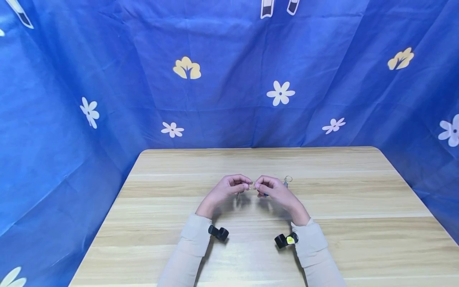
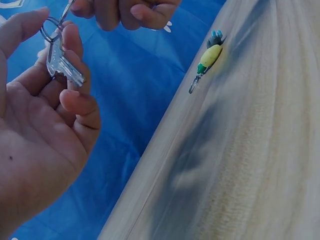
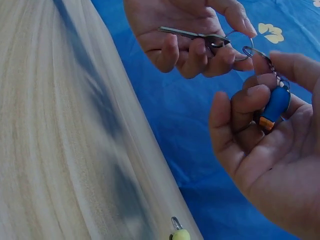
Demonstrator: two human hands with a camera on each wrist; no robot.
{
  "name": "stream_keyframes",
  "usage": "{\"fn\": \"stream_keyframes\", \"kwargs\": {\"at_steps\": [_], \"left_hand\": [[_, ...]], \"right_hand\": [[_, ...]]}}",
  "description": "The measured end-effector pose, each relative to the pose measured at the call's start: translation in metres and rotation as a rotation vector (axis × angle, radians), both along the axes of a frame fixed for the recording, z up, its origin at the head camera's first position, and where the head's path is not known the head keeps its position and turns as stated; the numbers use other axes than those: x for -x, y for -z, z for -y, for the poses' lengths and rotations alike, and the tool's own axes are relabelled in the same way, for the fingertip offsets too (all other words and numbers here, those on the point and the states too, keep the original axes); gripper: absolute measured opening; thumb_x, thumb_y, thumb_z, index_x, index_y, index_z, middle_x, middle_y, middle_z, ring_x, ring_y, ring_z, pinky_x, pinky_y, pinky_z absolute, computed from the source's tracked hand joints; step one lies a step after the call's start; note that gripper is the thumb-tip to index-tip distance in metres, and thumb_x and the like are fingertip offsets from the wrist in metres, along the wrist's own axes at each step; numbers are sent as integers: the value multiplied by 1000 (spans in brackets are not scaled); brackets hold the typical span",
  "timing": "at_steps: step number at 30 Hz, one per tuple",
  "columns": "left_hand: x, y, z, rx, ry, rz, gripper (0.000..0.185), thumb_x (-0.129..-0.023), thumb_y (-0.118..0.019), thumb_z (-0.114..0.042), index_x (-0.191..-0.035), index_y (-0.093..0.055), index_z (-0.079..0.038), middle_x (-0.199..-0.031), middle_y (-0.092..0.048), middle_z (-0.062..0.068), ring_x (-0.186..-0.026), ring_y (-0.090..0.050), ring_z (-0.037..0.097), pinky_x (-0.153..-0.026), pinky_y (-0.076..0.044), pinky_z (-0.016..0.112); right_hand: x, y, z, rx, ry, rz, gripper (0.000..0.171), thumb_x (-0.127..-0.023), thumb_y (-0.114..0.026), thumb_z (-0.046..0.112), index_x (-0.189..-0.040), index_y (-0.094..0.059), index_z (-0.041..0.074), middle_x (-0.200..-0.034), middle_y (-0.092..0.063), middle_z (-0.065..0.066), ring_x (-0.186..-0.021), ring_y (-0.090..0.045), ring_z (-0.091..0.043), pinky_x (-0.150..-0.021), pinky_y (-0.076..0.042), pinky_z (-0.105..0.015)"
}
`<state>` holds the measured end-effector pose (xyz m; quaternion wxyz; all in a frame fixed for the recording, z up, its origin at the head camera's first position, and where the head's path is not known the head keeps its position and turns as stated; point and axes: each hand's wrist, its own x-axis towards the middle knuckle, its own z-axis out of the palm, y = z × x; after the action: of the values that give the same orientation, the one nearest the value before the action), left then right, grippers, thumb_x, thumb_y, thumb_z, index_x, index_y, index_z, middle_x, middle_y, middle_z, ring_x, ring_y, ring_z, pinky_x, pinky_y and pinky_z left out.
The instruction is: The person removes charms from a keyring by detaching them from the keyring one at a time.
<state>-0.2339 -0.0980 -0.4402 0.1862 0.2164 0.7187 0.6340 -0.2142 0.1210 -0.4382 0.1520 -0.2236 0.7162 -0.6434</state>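
— Hands first: where are they?

— Both are raised over the middle of the table [image 1: 358, 199], fingertips almost meeting. The left hand [image 1: 226, 190] pinches a silver key [image 2: 59, 64] by its head, fingers curled around it; a split ring [image 2: 50, 29] hangs from the key's hole.

— And the right hand [image 1: 277, 192]?

— It curls round a blue charm [image 3: 276, 104] with an orange tip, pinching its small chain [image 3: 267, 62]. The chain's end ring sits just beside the split ring; whether they touch I cannot tell.

— Anything else on the table?

— A yellow-and-green charm [image 2: 210, 56] with its own ring lies on the wood just beyond the right hand. Blue flowered cloth [image 1: 229, 79] hangs behind.
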Motion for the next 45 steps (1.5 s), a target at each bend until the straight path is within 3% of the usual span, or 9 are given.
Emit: {"fn": "stream_keyframes", "kwargs": {"at_steps": [3,9,17,22,26,30,38,45], "left_hand": [[-1,-1,0,2,-5,7,32,-91,-62,-13,-115,-61,7,-94,-68,-6,-84,-58,17,-74,-47,28],[-1,-1,1,-5,-7,23,31,-90,-63,-13,-113,-61,8,-89,-67,-10,-74,-54,13,-60,-43,22],[1,3,1,6,7,17,27,-87,-67,-15,-105,-63,5,-86,-66,-9,-73,-55,12,-59,-41,22],[0,3,1,-25,16,25,10,-87,-67,-14,-95,-64,-9,-81,-65,-11,-68,-51,9,-58,-38,22],[0,4,0,-44,19,23,7,-86,-66,-13,-92,-61,-14,-76,-63,-10,-64,-48,8,-55,-36,22],[0,4,-2,-44,18,34,11,-85,-65,-10,-93,-58,-12,-74,-62,-8,-63,-50,8,-58,-40,21],[-1,3,-2,-75,20,34,26,-85,-66,-9,-108,-57,-1,-80,-62,-8,-68,-54,5,-59,-41,19],[-1,1,-2,-101,21,20,40,-85,-65,-4,-121,-53,10,-91,-65,-9,-85,-61,4,-79,-52,19]], "right_hand": [[0,0,-1,-34,7,14,24,-94,-56,12,-102,-55,-11,-85,-55,-3,-74,-56,-10,-77,-55,-31],[1,0,-1,-131,13,1,20,-91,-62,17,-98,-62,-1,-86,-60,-2,-74,-56,-13,-67,-49,-26],[0,-1,-2,-157,-54,-6,27,-93,-60,18,-106,-64,-5,-108,-64,-5,-91,-60,-25,-76,-54,-30],[-3,-4,0,-118,-65,5,26,-93,-60,18,-106,-64,-5,-100,-62,-1,-87,-59,-22,-77,-54,-34],[-4,-7,1,-97,-73,-23,23,-93,-59,15,-104,-63,-5,-91,-59,-1,-79,-57,-15,-72,-53,-31],[-3,-6,2,-106,-73,-55,21,-94,-57,12,-103,-63,-5,-91,-60,-2,-72,-53,-10,-64,-47,-24],[-2,-5,2,-129,-52,-31,25,-95,-55,13,-107,-61,-8,-90,-60,-3,-71,-51,-8,-67,-48,-24],[0,-4,0,-116,40,8,23,-95,-55,12,-105,-62,-7,-83,-57,-6,-69,-51,-8,-63,-46,-23]]}}
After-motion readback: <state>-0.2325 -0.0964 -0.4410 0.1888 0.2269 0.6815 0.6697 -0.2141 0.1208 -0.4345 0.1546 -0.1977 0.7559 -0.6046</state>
